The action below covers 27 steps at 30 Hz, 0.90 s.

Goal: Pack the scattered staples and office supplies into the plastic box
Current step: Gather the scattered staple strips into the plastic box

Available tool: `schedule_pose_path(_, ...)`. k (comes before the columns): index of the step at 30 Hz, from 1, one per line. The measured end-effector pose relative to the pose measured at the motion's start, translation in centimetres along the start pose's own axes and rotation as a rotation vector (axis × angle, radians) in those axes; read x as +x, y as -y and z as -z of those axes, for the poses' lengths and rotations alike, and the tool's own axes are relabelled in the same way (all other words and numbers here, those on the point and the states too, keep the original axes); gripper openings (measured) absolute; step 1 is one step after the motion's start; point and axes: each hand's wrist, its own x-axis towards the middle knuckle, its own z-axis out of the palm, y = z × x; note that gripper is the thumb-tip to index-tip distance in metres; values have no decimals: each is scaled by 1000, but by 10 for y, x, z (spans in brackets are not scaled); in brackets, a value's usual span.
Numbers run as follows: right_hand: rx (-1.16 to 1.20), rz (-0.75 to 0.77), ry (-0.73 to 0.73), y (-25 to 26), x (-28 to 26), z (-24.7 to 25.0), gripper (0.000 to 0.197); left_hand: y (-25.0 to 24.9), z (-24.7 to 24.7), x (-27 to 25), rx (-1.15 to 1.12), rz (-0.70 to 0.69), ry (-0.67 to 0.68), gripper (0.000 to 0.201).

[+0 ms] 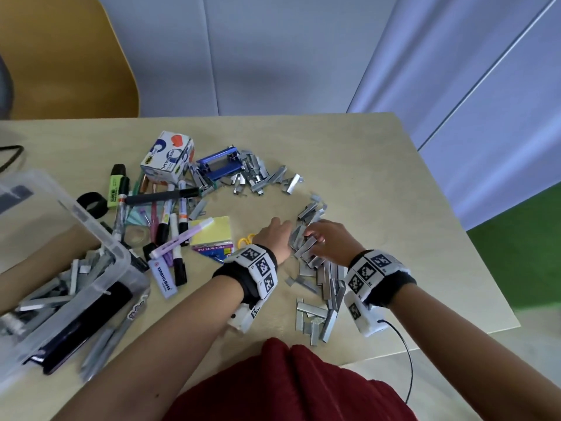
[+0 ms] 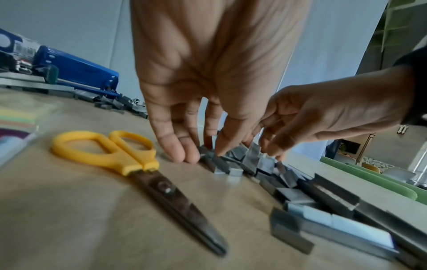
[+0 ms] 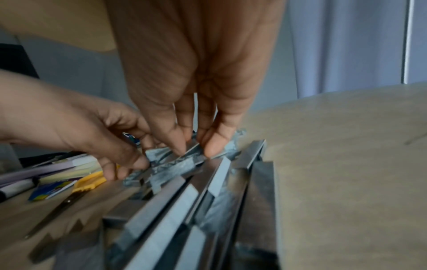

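Grey staple strips [image 1: 329, 279] lie heaped right of the table's centre. My left hand [image 1: 283, 235] reaches down onto the heap's left side, fingertips curled against the strips [image 2: 233, 164] and thumb touching the table. From the other side my right hand [image 1: 315, 238] pinches a strip [image 3: 184, 160] between thumb and fingers. The two hands almost touch over the heap. At the left stands the clear plastic box [image 1: 100, 238], which holds staples, pens and a dark case. More staples [image 1: 261, 177] lie at the back, and others [image 1: 315, 317] near the front edge.
Yellow-handled scissors [image 2: 129, 160] lie just left of my left hand. Further left are sticky notes [image 1: 212, 232], markers [image 1: 170, 226], a green highlighter [image 1: 117, 186], a tape dispenser carton [image 1: 168, 158] and a blue stapler [image 1: 218, 165]. The table's right edge [image 1: 449, 226] is near.
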Motion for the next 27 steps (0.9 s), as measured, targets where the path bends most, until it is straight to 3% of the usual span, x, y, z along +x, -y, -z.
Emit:
schedule_pose_path(4,-221,-22,-29,-3,-2,-2,37,3,1,4,12,-8,9,23)
schedule_pose_path(9,-247,20,-82,-1,0,-2,31,7,7,9,-2,53,9,25)
schedule_pose_path(12,-203,28,-79,-1,0,-1,24,5,8,12,-28,67,-81,27)
schedule_pose_path(14,-152,44,-86,-2,0,-1,19,1,7,15,-43,5,-119,29)
schedule_pose_path(19,12,68,-156,-9,0,3,10,-8,-2,21,110,-143,-45,36)
schedule_pose_path(24,185,-26,-218,-11,-3,12,4,-9,-7,21,129,-151,-86,39)
schedule_pose_path(27,280,-110,-238,-11,-2,16,11,-12,-6,22,187,-132,-70,43)
